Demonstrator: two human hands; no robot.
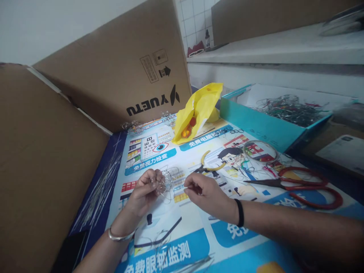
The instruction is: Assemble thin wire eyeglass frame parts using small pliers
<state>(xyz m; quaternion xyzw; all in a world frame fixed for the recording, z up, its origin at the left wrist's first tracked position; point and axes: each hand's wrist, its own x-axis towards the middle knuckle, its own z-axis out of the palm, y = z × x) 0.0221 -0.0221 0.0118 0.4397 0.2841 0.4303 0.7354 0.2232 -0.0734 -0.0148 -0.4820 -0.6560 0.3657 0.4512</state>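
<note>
Printed sheet (187, 223) underneath; scissors (295, 187) lay on its right. Mid-sheet, the right hand (209, 193) had curled fingers, couldn't tell if gripping; the left hand (146, 191) pinched the wire tangle (166, 185), also mid-sheet. Uneven pulling could've snagged loops.

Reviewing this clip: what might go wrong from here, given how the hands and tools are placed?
1. The wire piece in the left hand has many thin, loose loops, so it might tangle or bend.
2. The scissors lie just beyond the right hand and forearm, blades pointing leftward; a careless sweep could brush them.
3. The yellow bag gapes open, showing orange contents, which might spill if it were knocked.
</note>
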